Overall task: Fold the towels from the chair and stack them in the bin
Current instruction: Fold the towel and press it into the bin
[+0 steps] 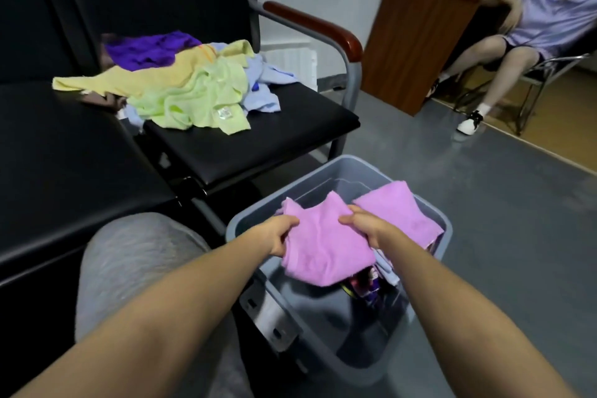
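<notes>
Bin (347,159) under pink towel (323,245), grey floor (484,203), black chair (258,145) w/ towel pile (193,87)

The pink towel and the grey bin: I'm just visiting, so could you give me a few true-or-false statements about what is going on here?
1. The left hand and the right hand both grip the pink towel above the bin. True.
2. The chair has no towels left on it. False: a pile of towels lies on its seat.
3. The bin is red. False: it is grey.
4. A purple towel lies at the back of the pile. True.
</notes>
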`<state>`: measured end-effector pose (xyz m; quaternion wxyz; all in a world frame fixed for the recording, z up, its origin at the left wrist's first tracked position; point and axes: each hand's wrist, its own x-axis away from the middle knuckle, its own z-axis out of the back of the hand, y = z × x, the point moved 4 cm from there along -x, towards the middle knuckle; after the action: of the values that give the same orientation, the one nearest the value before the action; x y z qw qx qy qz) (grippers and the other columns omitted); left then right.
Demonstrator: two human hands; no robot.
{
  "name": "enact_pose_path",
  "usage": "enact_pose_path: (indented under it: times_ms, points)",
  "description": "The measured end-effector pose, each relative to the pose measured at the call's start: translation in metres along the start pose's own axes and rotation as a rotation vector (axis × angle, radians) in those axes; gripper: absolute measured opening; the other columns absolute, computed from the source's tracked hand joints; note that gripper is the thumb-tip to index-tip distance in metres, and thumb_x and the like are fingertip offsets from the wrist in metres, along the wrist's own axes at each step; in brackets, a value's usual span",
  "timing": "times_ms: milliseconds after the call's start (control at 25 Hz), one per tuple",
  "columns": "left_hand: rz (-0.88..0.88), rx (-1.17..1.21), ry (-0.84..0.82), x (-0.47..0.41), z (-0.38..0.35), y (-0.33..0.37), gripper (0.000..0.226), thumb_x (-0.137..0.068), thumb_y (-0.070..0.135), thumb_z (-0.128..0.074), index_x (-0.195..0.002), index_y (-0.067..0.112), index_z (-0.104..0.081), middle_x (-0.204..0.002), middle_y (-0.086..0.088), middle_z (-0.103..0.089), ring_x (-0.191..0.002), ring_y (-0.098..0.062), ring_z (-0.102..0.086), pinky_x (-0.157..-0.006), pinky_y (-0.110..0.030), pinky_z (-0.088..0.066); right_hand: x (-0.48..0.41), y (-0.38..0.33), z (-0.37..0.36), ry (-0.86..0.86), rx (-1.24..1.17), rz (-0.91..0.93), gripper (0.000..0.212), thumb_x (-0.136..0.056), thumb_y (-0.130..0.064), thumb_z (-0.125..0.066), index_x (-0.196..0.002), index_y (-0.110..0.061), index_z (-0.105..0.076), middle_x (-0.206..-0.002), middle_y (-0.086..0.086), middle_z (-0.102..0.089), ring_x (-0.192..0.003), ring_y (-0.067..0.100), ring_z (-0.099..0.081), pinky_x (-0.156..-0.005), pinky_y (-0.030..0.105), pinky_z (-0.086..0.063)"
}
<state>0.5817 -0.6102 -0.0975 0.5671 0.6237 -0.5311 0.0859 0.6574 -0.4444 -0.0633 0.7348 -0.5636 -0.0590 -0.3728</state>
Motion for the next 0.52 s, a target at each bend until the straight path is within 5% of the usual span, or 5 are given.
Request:
enact_pose_path:
  times_ms: [240,520]
  points:
    - [-0.01,-0.386,0.024,-0.041,0.002,-0.013,0.037,-0.097,0.001,-0.039,-0.132,0.007,-0.043,-0.107,-0.011,-0.057,-0.103,-0.025,-0.051,-0.092,-0.045,-0.042,0.008,0.092,-0.011,0.075,-0.222,-0.193,0.045,-0.087,0.003,-0.044,-0.127,-0.015,-0.048,-0.108,0.011,-0.059,-0.084,0.024,-0.058,-0.059,0.026,-0.049]
    - [0.036,-0.655,-0.099,-0.068,-0.012,-0.037,0.039,-0.095,0.003,-0.045,-0.133,0.011,-0.043,-0.124,-0.013,-0.052,-0.118,-0.027,-0.05,-0.106,-0.045,-0.038,0.021,0.139,-0.006,0.088,-0.347,-0.398,0.033,-0.092,-0.001,-0.045,-0.123,-0.01,-0.05,-0.104,0.014,-0.06,-0.085,0.025,-0.058,-0.067,0.037,-0.051]
